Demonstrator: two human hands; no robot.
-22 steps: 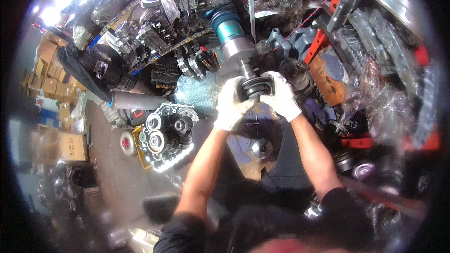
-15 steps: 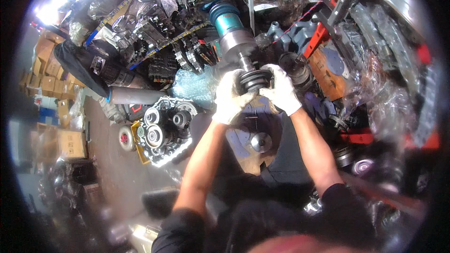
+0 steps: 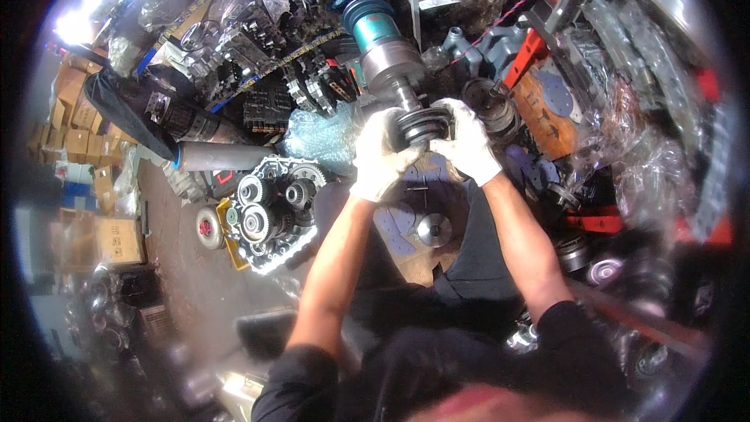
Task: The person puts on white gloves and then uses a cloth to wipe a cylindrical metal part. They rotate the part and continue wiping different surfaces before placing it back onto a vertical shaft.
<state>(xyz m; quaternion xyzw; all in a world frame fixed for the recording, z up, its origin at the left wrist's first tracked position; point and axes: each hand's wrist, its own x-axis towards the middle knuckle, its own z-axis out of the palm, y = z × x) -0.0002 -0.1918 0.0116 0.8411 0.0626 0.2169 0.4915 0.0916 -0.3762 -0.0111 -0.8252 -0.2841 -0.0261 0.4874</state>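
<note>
In white gloves, my left hand (image 3: 384,155) and my right hand (image 3: 466,141) close around opposite sides of a dark grooved round metal part (image 3: 424,126). Their thumbs come together at its near edge, while the fingers on its far side are partly hidden. Just beyond the part, a bright steel shaft (image 3: 405,95) reaches toward it from a thick metal cylinder (image 3: 392,64) with a teal body (image 3: 374,30). Whether the shaft touches the part I cannot tell. Below my hands lies a small shiny metal disc (image 3: 434,230), among flat purple-grey plates (image 3: 395,238).
On the left sits an opened gear housing (image 3: 275,215) with several gears. Bubble wrap (image 3: 320,134) lies beyond it, near shelves of metal valve parts (image 3: 244,55). Cardboard boxes (image 3: 78,141) are stacked far left. A red frame (image 3: 525,59) and plastic-wrapped parts (image 3: 637,133) crowd the right.
The whole view has shifted slightly. Both hands keep their hold on the grooved part, which shows a little more of its ringed side now.
</note>
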